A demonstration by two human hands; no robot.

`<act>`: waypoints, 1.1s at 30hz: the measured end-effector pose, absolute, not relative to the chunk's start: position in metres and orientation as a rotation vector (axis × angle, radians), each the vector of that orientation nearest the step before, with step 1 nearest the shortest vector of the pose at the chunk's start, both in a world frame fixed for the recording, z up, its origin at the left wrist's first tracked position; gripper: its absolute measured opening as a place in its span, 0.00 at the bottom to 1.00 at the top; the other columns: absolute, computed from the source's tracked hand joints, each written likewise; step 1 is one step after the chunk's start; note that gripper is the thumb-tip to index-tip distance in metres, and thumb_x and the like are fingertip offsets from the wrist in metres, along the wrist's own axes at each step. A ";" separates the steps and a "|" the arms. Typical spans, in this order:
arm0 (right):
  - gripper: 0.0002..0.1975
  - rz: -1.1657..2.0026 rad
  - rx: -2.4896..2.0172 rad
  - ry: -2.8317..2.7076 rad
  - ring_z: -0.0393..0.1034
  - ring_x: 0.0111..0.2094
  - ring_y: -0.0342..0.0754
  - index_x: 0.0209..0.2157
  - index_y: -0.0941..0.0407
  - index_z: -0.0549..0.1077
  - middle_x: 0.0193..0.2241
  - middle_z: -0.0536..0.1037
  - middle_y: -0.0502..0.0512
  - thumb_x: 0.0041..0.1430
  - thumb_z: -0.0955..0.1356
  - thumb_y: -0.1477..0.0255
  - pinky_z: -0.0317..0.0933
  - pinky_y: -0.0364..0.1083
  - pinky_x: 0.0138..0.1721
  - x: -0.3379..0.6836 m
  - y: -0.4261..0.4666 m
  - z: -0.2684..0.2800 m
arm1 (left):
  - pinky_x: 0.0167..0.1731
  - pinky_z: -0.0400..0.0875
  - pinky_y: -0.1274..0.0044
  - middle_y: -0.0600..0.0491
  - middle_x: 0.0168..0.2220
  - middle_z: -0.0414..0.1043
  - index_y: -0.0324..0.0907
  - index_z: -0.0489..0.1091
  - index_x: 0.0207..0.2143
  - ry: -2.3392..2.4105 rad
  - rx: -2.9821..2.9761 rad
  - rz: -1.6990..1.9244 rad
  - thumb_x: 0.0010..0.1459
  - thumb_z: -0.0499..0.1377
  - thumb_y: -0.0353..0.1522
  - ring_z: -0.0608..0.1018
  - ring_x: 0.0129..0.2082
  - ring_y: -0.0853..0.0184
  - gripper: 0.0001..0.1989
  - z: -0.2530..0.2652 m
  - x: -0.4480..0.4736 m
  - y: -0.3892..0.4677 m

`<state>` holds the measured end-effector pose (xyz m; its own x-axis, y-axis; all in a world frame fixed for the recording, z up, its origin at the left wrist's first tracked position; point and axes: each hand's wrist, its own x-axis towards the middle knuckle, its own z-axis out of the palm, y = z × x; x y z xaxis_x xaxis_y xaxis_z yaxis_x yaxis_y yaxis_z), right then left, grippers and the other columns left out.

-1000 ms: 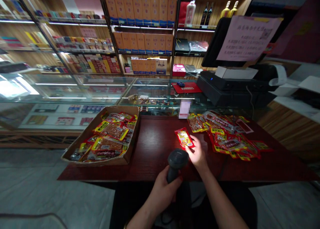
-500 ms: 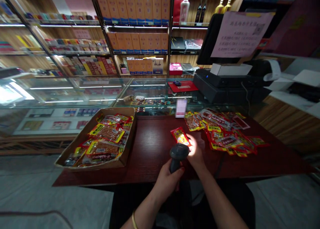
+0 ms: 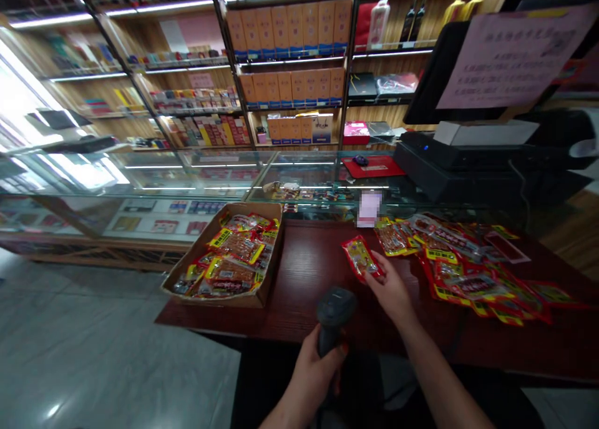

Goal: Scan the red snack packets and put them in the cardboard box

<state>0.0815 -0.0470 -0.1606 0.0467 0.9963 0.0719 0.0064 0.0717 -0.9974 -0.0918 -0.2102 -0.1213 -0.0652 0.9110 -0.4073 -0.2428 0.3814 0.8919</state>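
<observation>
My left hand (image 3: 314, 365) is wrapped round the handle of a dark barcode scanner (image 3: 336, 307), held upright near the table's front edge. Between the thumb and fingers of my right hand (image 3: 387, 285) is a red and yellow snack packet (image 3: 359, 258), tilted above the table. To the right of that hand lies a loose pile of similar packets (image 3: 472, 279). On the left, an open cardboard box (image 3: 274, 260) holds several more packets (image 3: 236, 248).
The dark red wooden table (image 3: 304, 279) meets a glass display counter (image 3: 215, 173). A cash register with a monitor (image 3: 435, 73) stands at the back right. A computer mouse (image 3: 360, 160) rests on a red mat (image 3: 388, 167). Shelves with orange boxes (image 3: 290, 29) line the wall.
The bright scanner light on the packet is gone. My right hand has moved the packet away from the scanner, and the scanner sits lower. The view has turned to the left.
</observation>
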 end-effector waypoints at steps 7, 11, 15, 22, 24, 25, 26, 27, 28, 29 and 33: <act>0.35 1.407 -0.846 -1.502 0.83 0.41 0.50 0.65 0.52 0.68 0.55 0.81 0.57 0.55 0.73 0.71 0.80 0.49 0.39 -0.095 0.010 -0.063 | 0.13 0.56 0.84 0.64 0.15 0.66 0.40 0.71 0.40 1.378 0.580 1.238 0.51 0.70 0.44 0.63 0.10 0.76 0.21 -0.122 -0.139 -0.246; 0.34 1.129 -1.032 -1.847 0.82 0.40 0.45 0.67 0.52 0.65 0.52 0.83 0.54 0.60 0.74 0.71 0.77 0.46 0.45 -0.159 0.045 -0.029 | 0.14 0.56 0.84 0.63 0.12 0.64 0.39 0.74 0.42 1.425 0.611 1.264 0.51 0.71 0.50 0.62 0.10 0.75 0.26 -0.118 -0.151 -0.252; 0.21 0.789 -1.325 -1.892 0.76 0.57 0.51 0.60 0.53 0.74 0.57 0.80 0.58 0.66 0.70 0.69 0.66 0.51 0.62 -0.106 0.054 -0.044 | 0.14 0.56 0.83 0.63 0.12 0.64 0.38 0.75 0.44 1.451 0.588 1.257 0.49 0.72 0.52 0.63 0.10 0.74 0.30 -0.121 -0.158 -0.255; 0.32 0.263 -2.124 -1.767 0.45 0.75 0.67 0.69 0.72 0.61 0.73 0.57 0.77 0.70 0.60 0.67 0.22 0.73 0.72 0.069 0.038 -0.126 | 0.13 0.55 0.83 0.63 0.15 0.64 0.37 0.75 0.42 1.364 0.585 1.232 0.48 0.72 0.51 0.62 0.11 0.75 0.29 -0.130 -0.146 -0.254; 0.31 0.124 -2.131 -1.839 0.53 0.72 0.69 0.67 0.68 0.66 0.70 0.64 0.74 0.70 0.59 0.64 0.22 0.75 0.71 0.090 0.018 -0.152 | 0.13 0.56 0.83 0.63 0.15 0.63 0.38 0.76 0.41 1.340 0.589 1.227 0.49 0.73 0.50 0.62 0.11 0.75 0.28 -0.131 -0.140 -0.250; 0.30 0.052 -2.064 -1.861 0.57 0.70 0.70 0.66 0.65 0.68 0.68 0.68 0.74 0.70 0.60 0.63 0.22 0.76 0.70 0.094 0.005 -0.163 | 0.13 0.56 0.83 0.64 0.16 0.63 0.38 0.76 0.41 1.333 0.597 1.227 0.49 0.72 0.50 0.62 0.12 0.76 0.27 -0.130 -0.138 -0.248; 0.29 -0.014 -1.975 -1.877 0.61 0.68 0.71 0.65 0.62 0.70 0.66 0.71 0.74 0.69 0.61 0.62 0.23 0.78 0.69 0.096 -0.010 -0.172 | 0.13 0.56 0.84 0.64 0.16 0.63 0.38 0.76 0.41 1.328 0.608 1.225 0.50 0.72 0.49 0.62 0.12 0.76 0.26 -0.130 -0.136 -0.246; 0.27 -0.063 -1.887 -1.889 0.64 0.66 0.71 0.63 0.60 0.73 0.63 0.73 0.74 0.69 0.62 0.62 0.24 0.79 0.69 0.096 -0.025 -0.180 | 0.13 0.56 0.84 0.64 0.16 0.63 0.39 0.76 0.41 1.321 0.624 1.211 0.50 0.72 0.49 0.63 0.12 0.76 0.25 -0.128 -0.134 -0.245; 0.25 -0.090 -1.818 -1.896 0.66 0.64 0.71 0.61 0.58 0.75 0.62 0.75 0.74 0.68 0.63 0.62 0.26 0.80 0.68 0.095 -0.040 -0.185 | 0.13 0.56 0.83 0.64 0.17 0.64 0.39 0.76 0.40 1.314 0.643 1.189 0.50 0.72 0.48 0.63 0.12 0.76 0.25 -0.126 -0.133 -0.244; 0.23 -0.103 -1.783 -1.892 0.67 0.63 0.71 0.59 0.56 0.76 0.62 0.74 0.73 0.68 0.63 0.63 0.29 0.80 0.67 0.093 -0.053 -0.189 | 0.13 0.57 0.83 0.64 0.18 0.63 0.39 0.76 0.40 1.311 0.663 1.162 0.50 0.72 0.48 0.62 0.12 0.76 0.24 -0.124 -0.132 -0.243; 0.26 -0.085 -1.842 -1.696 0.61 0.66 0.75 0.61 0.56 0.73 0.65 0.69 0.78 0.66 0.66 0.60 0.39 0.82 0.64 0.089 -0.079 -0.196 | 0.15 0.57 0.82 0.63 0.20 0.63 0.39 0.77 0.40 1.340 0.739 1.050 0.51 0.72 0.43 0.61 0.14 0.76 0.20 -0.108 -0.129 -0.247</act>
